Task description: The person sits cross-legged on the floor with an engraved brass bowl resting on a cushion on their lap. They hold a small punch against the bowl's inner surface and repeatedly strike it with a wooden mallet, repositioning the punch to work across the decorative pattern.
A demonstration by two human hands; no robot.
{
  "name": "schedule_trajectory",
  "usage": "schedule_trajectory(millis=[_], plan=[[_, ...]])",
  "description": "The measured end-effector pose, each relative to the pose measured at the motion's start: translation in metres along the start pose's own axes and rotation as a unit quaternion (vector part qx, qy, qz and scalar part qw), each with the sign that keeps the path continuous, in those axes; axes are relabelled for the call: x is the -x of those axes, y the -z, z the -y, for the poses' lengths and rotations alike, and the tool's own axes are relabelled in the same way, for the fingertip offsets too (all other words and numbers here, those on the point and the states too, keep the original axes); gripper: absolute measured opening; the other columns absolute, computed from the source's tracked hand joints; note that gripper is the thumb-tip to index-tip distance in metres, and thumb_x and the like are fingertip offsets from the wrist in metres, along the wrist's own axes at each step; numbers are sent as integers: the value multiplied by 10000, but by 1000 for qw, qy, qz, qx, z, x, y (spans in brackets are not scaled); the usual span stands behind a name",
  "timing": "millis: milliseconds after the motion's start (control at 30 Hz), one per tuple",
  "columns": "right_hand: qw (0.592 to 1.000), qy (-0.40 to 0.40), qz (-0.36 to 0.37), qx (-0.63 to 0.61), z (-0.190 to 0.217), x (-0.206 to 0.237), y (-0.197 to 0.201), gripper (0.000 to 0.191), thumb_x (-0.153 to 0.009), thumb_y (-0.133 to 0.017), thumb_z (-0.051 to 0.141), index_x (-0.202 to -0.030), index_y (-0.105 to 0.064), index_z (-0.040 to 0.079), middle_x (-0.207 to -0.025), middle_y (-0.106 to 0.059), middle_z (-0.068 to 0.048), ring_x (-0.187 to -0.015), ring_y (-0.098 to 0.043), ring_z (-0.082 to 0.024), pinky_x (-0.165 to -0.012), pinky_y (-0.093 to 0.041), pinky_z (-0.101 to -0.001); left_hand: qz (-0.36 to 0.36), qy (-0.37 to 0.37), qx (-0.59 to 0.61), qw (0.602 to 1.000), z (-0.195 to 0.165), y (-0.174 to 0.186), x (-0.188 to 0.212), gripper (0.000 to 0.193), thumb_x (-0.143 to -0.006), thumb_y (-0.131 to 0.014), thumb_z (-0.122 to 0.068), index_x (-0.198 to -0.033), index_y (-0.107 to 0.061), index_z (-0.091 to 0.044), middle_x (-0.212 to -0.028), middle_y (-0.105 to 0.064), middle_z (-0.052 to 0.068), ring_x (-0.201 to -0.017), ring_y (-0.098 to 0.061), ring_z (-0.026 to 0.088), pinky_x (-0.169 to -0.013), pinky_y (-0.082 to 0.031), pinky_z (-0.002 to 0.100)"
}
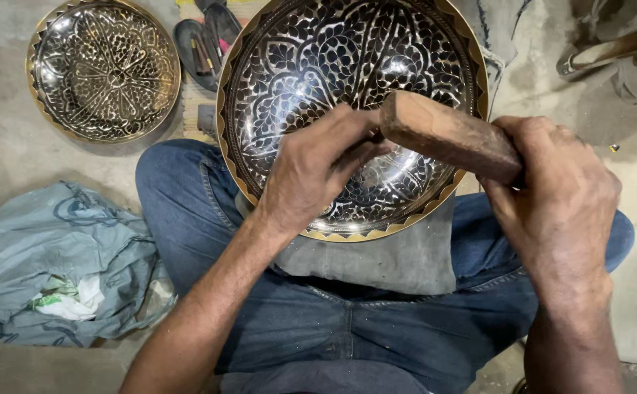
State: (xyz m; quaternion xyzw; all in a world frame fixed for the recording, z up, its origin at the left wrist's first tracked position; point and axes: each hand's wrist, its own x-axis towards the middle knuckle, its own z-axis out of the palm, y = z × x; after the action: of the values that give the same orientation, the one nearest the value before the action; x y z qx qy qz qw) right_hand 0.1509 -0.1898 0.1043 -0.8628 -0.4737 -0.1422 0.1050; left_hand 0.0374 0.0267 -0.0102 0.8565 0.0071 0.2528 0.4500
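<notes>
Item one, as I see it through the head camera: a large round brass-rimmed bowl with a black-and-silver engraved floral pattern (318, 66), tilted toward me and resting on a grey cloth pad (399, 259) across the lap of a person seated cross-legged in blue jeans (348, 335). Item two: the left hand (311, 171), curled almost closed inside the bowl with its fingertips pinched around something thin near the bowl's centre; what it grips is hidden by the fingers, so I cannot tell what it is. Item three: the right hand (559, 197), wrapped tight around one end of a worn brown wooden block-shaped mallet (450, 135), whose other end lies over the bowl just beside the left fingertips. Item four: a second, smaller round engraved metal dish with a gold scalloped rim (103, 69), flat on the grey floor at upper left, well apart from the hands. Item five: a dark oval tray holding small tools (205, 47), between the two vessels. Item six: a crumpled pale blue-grey plastic bag (56, 255) at lower left, open, with a white and green wrapper (67, 300) showing inside; no legible marking noted.
</notes>
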Motion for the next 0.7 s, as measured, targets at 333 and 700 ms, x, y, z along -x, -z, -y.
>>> schedule_trajectory(millis=[333, 700], plan=[[980, -123, -31, -152, -11, 8, -10, 333, -918, -806, 160, -1131, -577, 43, -889, -688, -73, -784, -702, -206, -695, -564, -357, -32, -22, -6, 999, -1, 0, 3, 359, -1006, -710, -84, -1349, -605, -114, -1178, -707, 67, -1042, -738, 164, -883, -668, 253], [992, -2, 56, 112, -5, 2, 0, 263, -927, -852, 149, -1036, -651, 19, -738, -687, -125, -641, -666, -258, -633, -540, -411, -33, -5, -8, 999, 0, 0, 0, 358, -1007, -727, -110, -1348, -619, -105, -1071, -696, 34, -940, -722, 130, -807, -666, 229]])
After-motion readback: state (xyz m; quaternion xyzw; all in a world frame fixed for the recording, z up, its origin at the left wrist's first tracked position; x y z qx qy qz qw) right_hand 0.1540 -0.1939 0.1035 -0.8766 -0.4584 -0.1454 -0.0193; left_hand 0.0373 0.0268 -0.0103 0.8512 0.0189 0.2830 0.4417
